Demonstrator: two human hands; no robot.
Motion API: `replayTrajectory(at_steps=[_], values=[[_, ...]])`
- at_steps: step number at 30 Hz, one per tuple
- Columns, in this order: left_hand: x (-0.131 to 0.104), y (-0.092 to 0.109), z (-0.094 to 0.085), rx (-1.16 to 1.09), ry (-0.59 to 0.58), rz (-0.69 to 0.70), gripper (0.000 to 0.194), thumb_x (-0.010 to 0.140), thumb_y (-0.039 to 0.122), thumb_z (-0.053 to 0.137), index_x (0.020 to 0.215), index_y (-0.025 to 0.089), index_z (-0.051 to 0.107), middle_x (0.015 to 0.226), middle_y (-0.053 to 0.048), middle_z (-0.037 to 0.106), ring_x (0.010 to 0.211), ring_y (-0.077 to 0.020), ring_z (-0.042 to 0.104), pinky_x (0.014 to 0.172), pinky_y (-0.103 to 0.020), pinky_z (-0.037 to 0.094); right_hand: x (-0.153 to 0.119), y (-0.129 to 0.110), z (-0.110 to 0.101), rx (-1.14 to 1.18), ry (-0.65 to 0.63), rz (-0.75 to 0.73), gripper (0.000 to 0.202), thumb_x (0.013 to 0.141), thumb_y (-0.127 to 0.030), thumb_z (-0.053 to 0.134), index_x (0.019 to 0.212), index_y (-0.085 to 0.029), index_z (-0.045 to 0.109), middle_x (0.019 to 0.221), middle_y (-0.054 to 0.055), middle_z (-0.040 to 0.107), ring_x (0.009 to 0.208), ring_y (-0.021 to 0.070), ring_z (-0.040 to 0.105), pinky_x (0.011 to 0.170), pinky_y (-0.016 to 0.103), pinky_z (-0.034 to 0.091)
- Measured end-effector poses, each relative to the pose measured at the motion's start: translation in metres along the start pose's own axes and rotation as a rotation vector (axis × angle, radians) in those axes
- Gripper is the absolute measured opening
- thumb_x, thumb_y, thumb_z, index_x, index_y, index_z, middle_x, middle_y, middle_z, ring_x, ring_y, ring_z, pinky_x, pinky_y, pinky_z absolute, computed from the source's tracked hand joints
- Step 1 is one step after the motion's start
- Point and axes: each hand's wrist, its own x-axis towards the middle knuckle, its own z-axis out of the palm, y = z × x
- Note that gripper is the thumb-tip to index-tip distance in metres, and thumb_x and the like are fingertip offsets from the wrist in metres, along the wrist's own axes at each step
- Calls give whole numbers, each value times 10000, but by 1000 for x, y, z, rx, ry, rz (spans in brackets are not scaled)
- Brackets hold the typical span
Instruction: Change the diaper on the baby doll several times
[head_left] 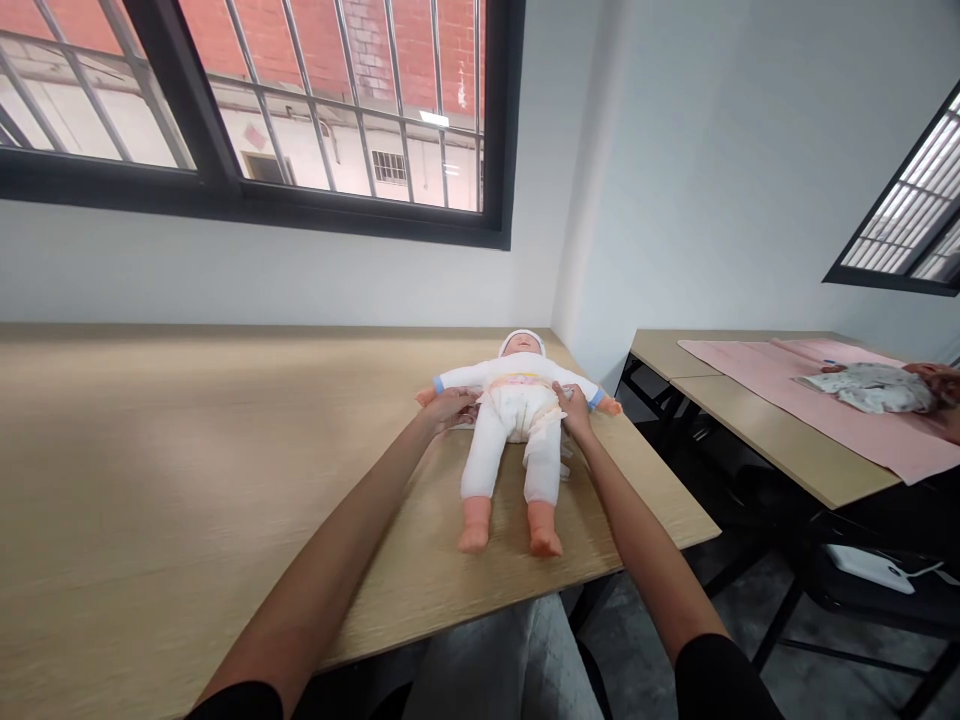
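Note:
A baby doll in a white outfit with blue cuffs and a white cap lies on its back on the wooden table, feet toward me. Around its hips sits a white diaper with a coloured band at the waist. My left hand is closed at the diaper's left side, its fingertips partly hidden by the edge. On the other side, my right hand pinches the diaper's right edge, thumb on top. Some loose white material shows beside the doll's leg at the right.
Against the wall under a barred window stands my table. To the right, past a gap, another table carries a pink cloth and a second doll in patterned clothes. A white device with a cable rests on a black chair.

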Motion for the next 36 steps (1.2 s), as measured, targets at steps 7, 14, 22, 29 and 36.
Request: replayTrajectory(at_steps=[7, 14, 22, 29, 36], values=[[-15, 28, 16, 265, 468, 291, 143, 793, 137, 550, 929, 179, 554, 833, -53, 612, 826, -208, 584, 693, -284, 431, -5, -5, -17, -169, 14, -21, 279, 811, -476, 495, 852, -200, 477, 746, 45, 604, 741, 208, 557, 702, 292, 399], [-54, 51, 82, 1089, 195, 913, 269, 913, 358, 420, 1033, 231, 624, 1111, -48, 643, 1117, -231, 524, 1017, -449, 333, 0, -7, -22, -171, 62, -100, 237, 864, -419, 400, 850, -194, 472, 804, 71, 622, 771, 216, 573, 712, 314, 418], [-32, 22, 103, 1546, -180, 1067, 353, 948, 417, 365, 1129, 277, 634, 1277, -47, 586, 1257, -270, 442, 1063, -545, 254, -5, 10, -50, -35, -53, -282, 219, 870, -406, 443, 874, -191, 484, 804, 30, 582, 688, 160, 536, 664, 293, 426], [-26, 25, 93, 1549, -239, 1069, 352, 952, 386, 365, 1157, 258, 620, 1312, -61, 563, 1275, -268, 427, 1065, -520, 273, -49, 2, -75, -101, -547, -477, 191, 857, -319, 551, 723, -183, 543, 674, 4, 549, 605, 131, 478, 574, 263, 370], [-27, 31, 86, 1579, -296, 1003, 307, 930, 338, 392, 1120, 248, 616, 1325, -73, 536, 1284, -273, 402, 1056, -518, 277, -72, -13, -73, -266, -773, -720, 230, 783, -372, 657, 907, -193, 581, 935, 50, 634, 904, 217, 535, 770, 342, 375]])
